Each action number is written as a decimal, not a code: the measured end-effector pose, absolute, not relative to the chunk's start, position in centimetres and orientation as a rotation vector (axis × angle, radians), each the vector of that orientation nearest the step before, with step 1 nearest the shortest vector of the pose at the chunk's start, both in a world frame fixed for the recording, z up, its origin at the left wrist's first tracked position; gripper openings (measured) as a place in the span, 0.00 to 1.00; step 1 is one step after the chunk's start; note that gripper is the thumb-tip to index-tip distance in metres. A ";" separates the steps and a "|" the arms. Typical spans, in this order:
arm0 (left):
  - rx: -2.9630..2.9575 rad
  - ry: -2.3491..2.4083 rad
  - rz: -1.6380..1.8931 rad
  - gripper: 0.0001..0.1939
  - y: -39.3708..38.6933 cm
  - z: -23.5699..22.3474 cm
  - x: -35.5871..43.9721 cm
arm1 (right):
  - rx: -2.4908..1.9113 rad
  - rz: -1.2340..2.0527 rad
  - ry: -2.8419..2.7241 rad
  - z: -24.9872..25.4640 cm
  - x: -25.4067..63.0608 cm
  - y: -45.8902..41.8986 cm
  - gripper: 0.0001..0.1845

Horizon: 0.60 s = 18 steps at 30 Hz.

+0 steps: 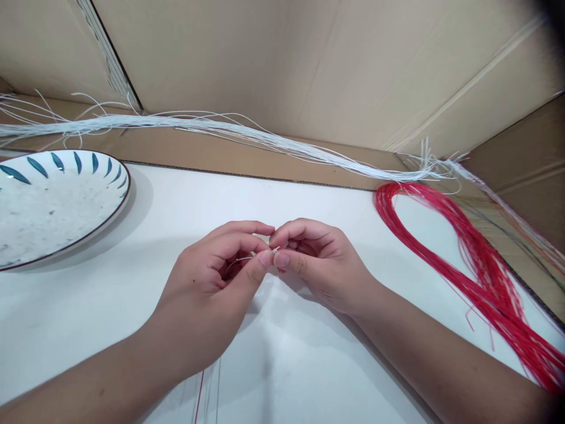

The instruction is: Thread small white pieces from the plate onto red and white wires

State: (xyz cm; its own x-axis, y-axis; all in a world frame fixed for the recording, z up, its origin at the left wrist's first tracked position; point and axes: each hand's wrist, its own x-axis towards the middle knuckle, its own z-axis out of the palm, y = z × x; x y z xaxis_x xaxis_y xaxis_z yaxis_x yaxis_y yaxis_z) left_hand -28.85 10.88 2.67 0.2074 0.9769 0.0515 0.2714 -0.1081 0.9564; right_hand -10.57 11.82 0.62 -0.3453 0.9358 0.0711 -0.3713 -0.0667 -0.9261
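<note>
Fingertip to fingertip above the white tabletop, my left hand [207, 288] and my right hand [329, 265] are both closed in a pinch. Between the thumbs and fingers is a thin white cord [242, 258], with a bit of red beside it. A small whitish piece shows at the right thumb tip, too small to name. Below my left wrist, a red cord [200, 393] and a pale cord [218, 388] trail toward the near edge. My fingers hide most of what they hold.
A plate with dark leaf marks [129, 187] stands at the left, bearing many tiny clear and whitish bits. Red cords [424, 247] lie looped at the right. A long bundle of white cords [265, 138] runs along the back, before cardboard walls [265, 59].
</note>
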 end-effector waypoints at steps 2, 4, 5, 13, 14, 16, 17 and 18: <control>1.550 1.225 0.968 0.08 10.9 2.8 -28.8 | -0.758 1.604 -1.156 0.5 -10.4 11.8 0.03; 1.534 1.233 0.966 0.09 10.8 2.8 -28.8 | -0.791 1.584 -1.156 0.5 -10.2 11.8 0.06; 1.531 1.236 0.962 0.09 10.8 2.8 -28.8 | -0.799 1.575 -1.163 0.4 -10.2 11.8 0.07; 1.544 1.219 0.926 0.10 10.7 2.6 -28.9 | -0.817 1.538 -1.344 0.5 -10.3 11.7 0.11; 1.545 1.217 0.921 0.10 10.7 2.5 -29.0 | -0.811 1.541 -1.348 0.5 -10.4 11.7 0.12; 1.550 1.215 0.912 0.10 10.6 2.5 -29.0 | -0.795 1.551 -1.356 0.4 -10.3 11.8 0.13; 1.549 1.212 0.905 0.10 10.6 2.5 -29.0 | -0.786 1.558 -1.362 0.4 -10.3 11.8 0.13; 1.544 1.205 0.899 0.10 10.6 2.5 -29.0 | -0.781 1.564 -1.373 0.4 -10.3 11.8 0.14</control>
